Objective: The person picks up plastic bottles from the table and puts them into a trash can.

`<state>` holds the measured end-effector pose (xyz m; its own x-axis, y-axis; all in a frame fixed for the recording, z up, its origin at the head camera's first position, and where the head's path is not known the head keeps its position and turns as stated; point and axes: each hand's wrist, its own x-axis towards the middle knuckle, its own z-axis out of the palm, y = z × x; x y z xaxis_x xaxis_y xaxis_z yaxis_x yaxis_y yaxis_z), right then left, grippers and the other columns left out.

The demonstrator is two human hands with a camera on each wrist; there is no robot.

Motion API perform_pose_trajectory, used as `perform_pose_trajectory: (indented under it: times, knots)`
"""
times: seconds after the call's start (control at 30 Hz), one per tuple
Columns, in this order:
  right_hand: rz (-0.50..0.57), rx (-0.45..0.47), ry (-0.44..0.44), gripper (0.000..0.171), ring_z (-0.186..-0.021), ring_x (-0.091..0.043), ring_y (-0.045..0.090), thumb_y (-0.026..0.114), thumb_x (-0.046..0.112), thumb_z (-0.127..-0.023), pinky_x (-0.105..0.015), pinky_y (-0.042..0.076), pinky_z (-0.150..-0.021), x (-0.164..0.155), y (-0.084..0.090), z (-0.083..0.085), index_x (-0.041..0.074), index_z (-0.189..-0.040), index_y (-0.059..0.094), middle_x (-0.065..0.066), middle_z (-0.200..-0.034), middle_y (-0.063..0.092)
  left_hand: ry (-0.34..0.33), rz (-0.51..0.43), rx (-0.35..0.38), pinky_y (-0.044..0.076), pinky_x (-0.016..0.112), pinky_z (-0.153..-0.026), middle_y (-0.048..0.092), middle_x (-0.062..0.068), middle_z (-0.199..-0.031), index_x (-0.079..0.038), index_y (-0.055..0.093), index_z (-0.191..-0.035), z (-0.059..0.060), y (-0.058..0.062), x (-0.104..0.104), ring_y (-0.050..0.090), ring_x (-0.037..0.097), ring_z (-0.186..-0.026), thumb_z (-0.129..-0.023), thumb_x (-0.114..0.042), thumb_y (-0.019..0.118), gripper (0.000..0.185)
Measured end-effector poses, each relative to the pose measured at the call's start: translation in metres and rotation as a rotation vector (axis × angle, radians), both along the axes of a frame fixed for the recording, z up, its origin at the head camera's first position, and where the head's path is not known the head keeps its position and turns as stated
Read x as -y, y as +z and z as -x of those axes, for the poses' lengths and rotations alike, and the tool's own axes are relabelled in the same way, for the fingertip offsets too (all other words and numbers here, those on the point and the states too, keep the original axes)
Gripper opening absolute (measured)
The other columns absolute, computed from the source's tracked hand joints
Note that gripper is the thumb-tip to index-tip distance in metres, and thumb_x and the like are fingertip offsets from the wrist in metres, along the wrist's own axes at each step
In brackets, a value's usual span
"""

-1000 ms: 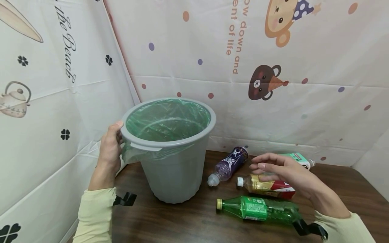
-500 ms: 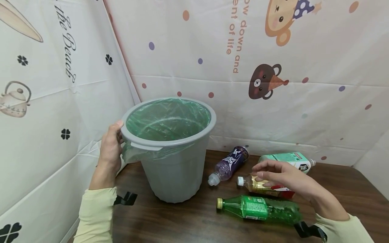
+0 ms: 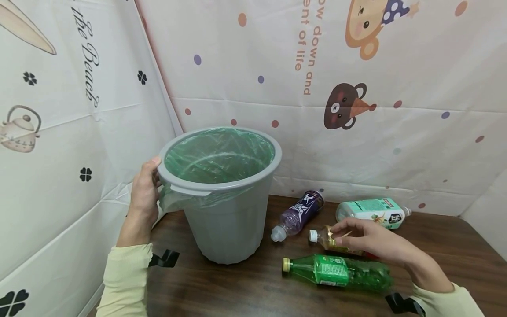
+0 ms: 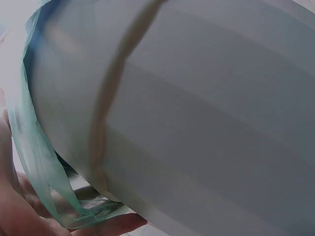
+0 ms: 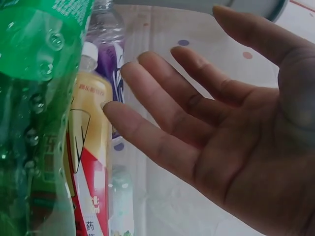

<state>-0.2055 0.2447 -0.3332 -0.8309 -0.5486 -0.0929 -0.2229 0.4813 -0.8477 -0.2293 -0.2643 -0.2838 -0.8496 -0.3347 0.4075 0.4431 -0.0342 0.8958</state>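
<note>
The bin [image 3: 225, 229] is grey, its liner [image 3: 219, 160] green, one label [image 5: 92, 147] seemingly gold and red.

The person's left arm [image 3: 124, 273] slants upward and forward, its wrist [image 3: 134, 226] almost straight; from here I can see the left hand [image 3: 144, 191] clasped, thumb [image 3: 152, 164] uppermost, with its fingers [image 4: 113, 226] curled below. Their right arm [image 3: 443, 293] angles inward from the other side, the right hand [image 3: 374, 237] loose, fingers [image 5: 152, 140] slightly bent and spread, pointing leftward, with that thumb standing apart.
</note>
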Motion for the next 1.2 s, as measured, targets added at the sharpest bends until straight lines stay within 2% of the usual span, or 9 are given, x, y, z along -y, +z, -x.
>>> perform_pose_trajectory:
  times: [0.17,0.3,0.47,0.63,0.77,1.03,1.2]
  knots:
    - [-0.086,-0.061,0.036,0.034,-0.107,-0.016,0.064,0.068,0.02,-0.105,-0.031,0.053,-0.082,0.0,-0.005,-0.002,0.001,-0.133,0.063,-0.012,-0.123,0.066,0.001,0.0,0.002,0.035,0.041,-0.092,0.07,-0.007,-0.091,-0.023,0.075,-0.095,0.0,0.0,0.0,0.056,0.017,-0.097,-0.108,-0.042,0.052,0.033]
    - [-0.106,-0.083,0.073,0.036,-0.109,-0.017,0.065,0.071,0.02,-0.103,-0.032,0.054,-0.081,-0.002,-0.01,-0.002,0.001,-0.132,0.063,-0.014,-0.126,0.065,0.001,-0.008,0.006,0.035,0.041,-0.092,0.07,-0.007,-0.091,-0.023,0.075,-0.094,0.0,0.0,0.0,0.057,0.017,-0.097,-0.108,-0.042,0.052,0.033]
    - [-0.169,-0.131,0.083,0.039,-0.114,-0.027,0.067,0.077,0.025,-0.1,-0.032,0.055,-0.083,-0.007,-0.016,-0.004,0.005,-0.131,0.065,-0.01,-0.127,0.068,0.009,-0.014,0.01,0.035,0.041,-0.092,0.07,-0.007,-0.09,-0.024,0.075,-0.094,0.0,0.0,-0.001,0.056,0.018,-0.096,-0.107,-0.042,0.053,0.032]
    - [-0.16,-0.06,0.078,0.042,-0.117,-0.044,0.065,0.079,0.02,-0.098,-0.03,0.056,-0.084,-0.01,-0.018,-0.006,-0.001,-0.13,0.063,-0.016,-0.128,0.068,0.011,-0.008,0.012,0.035,0.041,-0.091,0.07,-0.007,-0.091,-0.024,0.075,-0.094,0.0,-0.001,0.0,0.056,0.018,-0.096,-0.107,-0.043,0.053,0.032]
    - [-0.176,-0.045,0.085,0.043,-0.115,-0.046,0.065,0.081,0.016,-0.096,-0.029,0.055,-0.084,-0.011,-0.017,-0.006,-0.003,-0.13,0.062,-0.02,-0.128,0.068,0.007,-0.002,0.012,0.036,0.041,-0.09,0.07,-0.007,-0.091,-0.024,0.075,-0.095,0.0,0.0,0.0,0.057,0.017,-0.095,-0.108,-0.043,0.052,0.032]
    - [-0.28,-0.044,0.079,0.051,-0.113,-0.047,0.066,0.087,0.016,-0.089,-0.049,0.057,-0.09,-0.014,-0.022,-0.004,-0.005,-0.13,0.063,-0.019,-0.127,0.068,0.005,-0.002,0.011,0.036,0.041,-0.092,0.069,-0.007,-0.091,-0.024,0.074,-0.094,-0.001,-0.001,0.0,0.057,0.017,-0.096,-0.108,-0.042,0.052,0.032]
    - [-0.317,-0.044,0.073,0.052,-0.109,-0.043,0.066,0.09,0.015,-0.086,-0.054,0.055,-0.089,-0.015,-0.025,-0.003,-0.005,-0.127,0.065,-0.014,-0.123,0.07,0.009,0.007,-0.012,0.035,0.04,-0.093,0.07,-0.007,-0.09,-0.022,0.075,-0.095,0.0,-0.001,0.0,0.058,0.016,-0.096,-0.109,-0.041,0.051,0.033]
